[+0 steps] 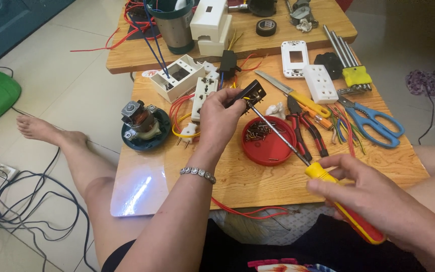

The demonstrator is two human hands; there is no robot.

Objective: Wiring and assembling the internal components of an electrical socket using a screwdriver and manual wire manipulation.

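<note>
The left hand (221, 117) pinches a small black socket insert (250, 93) between thumb and fingers, holding it up over the low wooden table (258, 176), just above the red lid of screws (269, 141). The right hand (378, 194) is closed round the yellow-and-red handle of a long screwdriver (298, 151), whose tip meets the underside of the insert.

To do this well, I would judge, the shaft should stay in line with the screw and the insert be held firm against the push — a slanted blade would slip off the head.

As for packaging, little shows: a white rectangular socket box (179, 76) lies open at the far left of the table, another white boxy housing (210, 25) stands behind it, and a black roll of tape (266, 27) sits beyond. No label is clear enough to tell. Red-handled pliers (305, 131) and blue scissors (376, 121) lie to the right of the lid.
</note>
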